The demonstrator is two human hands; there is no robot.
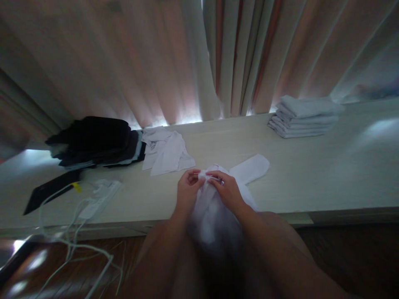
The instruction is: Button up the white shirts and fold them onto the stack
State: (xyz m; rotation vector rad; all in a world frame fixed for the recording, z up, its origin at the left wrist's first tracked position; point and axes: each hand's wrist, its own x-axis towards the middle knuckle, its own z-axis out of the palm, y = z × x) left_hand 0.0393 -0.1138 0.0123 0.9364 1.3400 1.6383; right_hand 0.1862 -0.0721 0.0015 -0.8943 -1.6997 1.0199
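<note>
Both hands pinch a white shirt close together at the table's front edge. My left hand has its thumb and fingers closed on the fabric. Opposite it, my right hand grips the same part, thumb against the cloth. One sleeve lies flat on the table to the right, while the lower part hangs down over my lap, blurred. The exact bit of cloth between the fingertips is too small to make out. Just beyond my left hand lies another white garment, loosely folded.
A stack of dark folded clothes stands at the back left, and folded white clothes are piled at the back right. A white power strip with trailing cables and a black tablet-like object lie left. Curtains hang behind the table.
</note>
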